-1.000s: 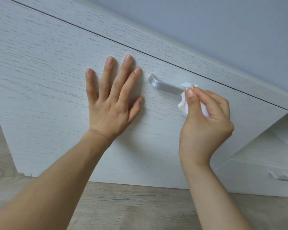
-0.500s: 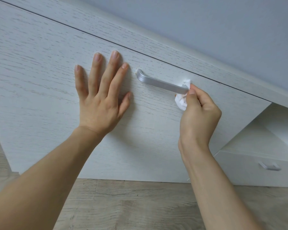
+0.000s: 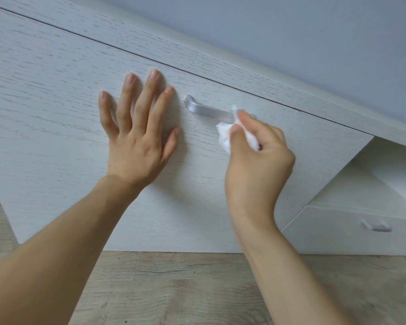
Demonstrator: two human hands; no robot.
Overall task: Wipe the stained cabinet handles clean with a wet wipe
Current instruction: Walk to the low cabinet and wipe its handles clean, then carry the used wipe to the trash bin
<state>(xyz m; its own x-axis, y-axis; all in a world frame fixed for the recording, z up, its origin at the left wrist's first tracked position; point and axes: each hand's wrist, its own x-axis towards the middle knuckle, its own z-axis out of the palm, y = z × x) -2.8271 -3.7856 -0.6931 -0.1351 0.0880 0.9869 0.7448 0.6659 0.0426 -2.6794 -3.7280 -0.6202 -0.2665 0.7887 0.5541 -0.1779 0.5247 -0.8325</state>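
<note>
The left hand (image 3: 136, 139) lies flat against the white wood-grain cabinet door (image 3: 45, 109), fingers spread apart and pointing up, palm on the panel just left of the silver handle (image 3: 205, 110). The handle runs slanting down to the right across the door, its left end bare and its right end covered. There the right hand (image 3: 258, 160) has its thumb and fingers clamped on a crumpled white wet wipe (image 3: 225, 134), which is pressed against the handle's right part; this area is slightly blurred. Right of the handle and lower, past the door's edge, a white drawer (image 3: 338, 235) carries a small metal pull (image 3: 376, 226). Below the door lies pale wooden floor (image 3: 174, 289).
</note>
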